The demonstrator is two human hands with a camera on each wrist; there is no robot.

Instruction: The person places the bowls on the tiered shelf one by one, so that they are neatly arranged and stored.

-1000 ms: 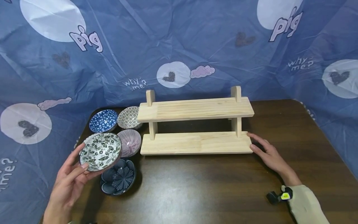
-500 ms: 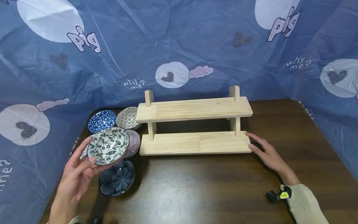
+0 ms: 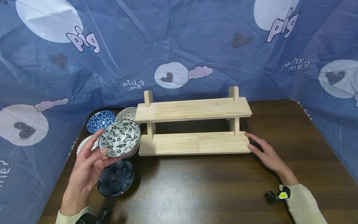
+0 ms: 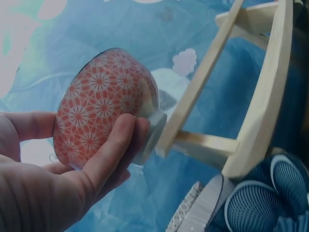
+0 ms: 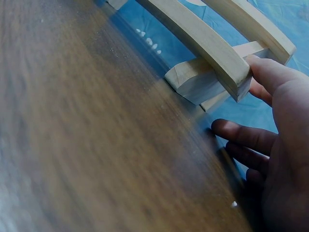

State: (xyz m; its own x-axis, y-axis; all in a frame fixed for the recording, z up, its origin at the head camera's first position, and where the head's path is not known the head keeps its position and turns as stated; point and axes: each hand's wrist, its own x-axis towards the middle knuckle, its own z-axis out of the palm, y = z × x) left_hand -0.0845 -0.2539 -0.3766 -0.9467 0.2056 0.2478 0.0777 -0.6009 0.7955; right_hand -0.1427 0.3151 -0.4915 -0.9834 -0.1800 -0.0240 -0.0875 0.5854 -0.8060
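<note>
The left hand point(image 3: 86, 169) grips a small round ceramic bowl with a green leaf pattern inside point(image 3: 119, 137), thumb over the near rim and fingers curled under its base, holding it in the air above the left part of the dark wooden table point(image 3: 201, 186), just off the left end of the pale two-tier wooden rack point(image 3: 193, 124). The right hand point(image 3: 267, 154) lies flat on the table with relaxed, straight fingers, fingertips touching the right end of the rack's lower shelf.

Judging by what shows, the work is at its start: both shelves of the rack stand bare, and this bowl is the only one lifted. On the table near the rack's left end are a blue triangle-patterned bowl point(image 3: 101, 120), a grey dotted bowl point(image 3: 126, 113), a dark navy flower-shaped bowl point(image 3: 116, 179) nearer the front edge, and a white ribbed dish point(image 3: 84, 144) partly hidden behind the hand.

In the left wrist view the held bowl's outside is orange-red with white flower circles, above a pale foot ring; it is tilted and looks whole.
</note>
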